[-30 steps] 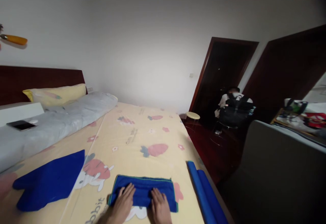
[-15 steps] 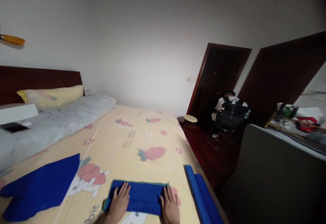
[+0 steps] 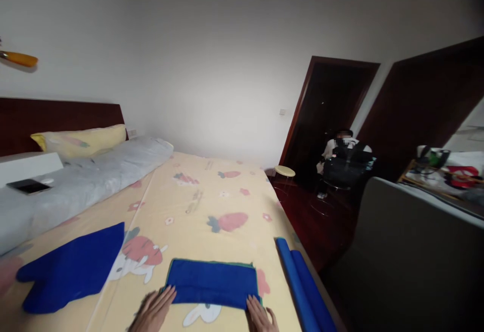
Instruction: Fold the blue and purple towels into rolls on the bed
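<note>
Folded blue cloth with thin green edges (image 3: 212,282), flat on the yellow bed sheet with carrot and rabbit pictures (image 3: 181,241). Already in a neat long shape and mostly smooth, by the look; hard to tell about any work left. Left hand (image 3: 156,308) and right hand (image 3: 261,314) on the near corners, each grip loose, fingers almost straight, no pinch showing. Soft-looking, thin. To the left, a flat, odd-shaped blue cloth piece (image 3: 71,269); to the right, two long blue rolls (image 3: 295,281).

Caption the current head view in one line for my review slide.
Left hand and right hand rest at the near corners of a green-edged blue cloth on a patterned bedsheet.
</note>
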The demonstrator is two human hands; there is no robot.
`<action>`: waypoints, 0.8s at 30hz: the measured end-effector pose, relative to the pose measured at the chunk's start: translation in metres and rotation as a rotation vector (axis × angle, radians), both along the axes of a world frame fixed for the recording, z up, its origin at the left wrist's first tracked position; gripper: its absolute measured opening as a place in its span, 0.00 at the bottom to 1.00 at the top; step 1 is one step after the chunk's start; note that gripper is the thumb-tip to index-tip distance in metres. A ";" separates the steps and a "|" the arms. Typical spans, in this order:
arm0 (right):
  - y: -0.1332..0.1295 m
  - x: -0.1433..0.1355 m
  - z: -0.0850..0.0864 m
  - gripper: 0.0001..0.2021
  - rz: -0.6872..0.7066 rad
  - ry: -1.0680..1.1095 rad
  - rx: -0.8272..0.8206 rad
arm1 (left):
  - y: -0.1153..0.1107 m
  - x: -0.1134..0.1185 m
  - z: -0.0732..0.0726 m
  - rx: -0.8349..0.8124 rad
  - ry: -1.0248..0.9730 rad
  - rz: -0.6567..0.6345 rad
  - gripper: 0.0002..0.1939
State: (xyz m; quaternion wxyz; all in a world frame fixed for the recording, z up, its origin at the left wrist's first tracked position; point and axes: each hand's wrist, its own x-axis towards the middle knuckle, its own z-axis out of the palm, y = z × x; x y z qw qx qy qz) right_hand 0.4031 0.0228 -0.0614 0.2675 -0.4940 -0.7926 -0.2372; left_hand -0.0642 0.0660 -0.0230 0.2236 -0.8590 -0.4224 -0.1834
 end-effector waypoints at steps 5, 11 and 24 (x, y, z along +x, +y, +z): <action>0.009 0.004 0.031 0.30 -0.019 0.042 -0.118 | 0.009 0.020 0.017 -0.196 -0.102 0.094 0.30; 0.004 -0.014 0.061 0.24 -0.073 0.164 -0.316 | 0.007 0.028 0.053 -0.400 -0.184 0.115 0.25; 0.026 -0.095 0.030 0.25 -0.082 0.256 -0.231 | 0.009 0.110 0.035 -0.565 -0.085 0.355 0.30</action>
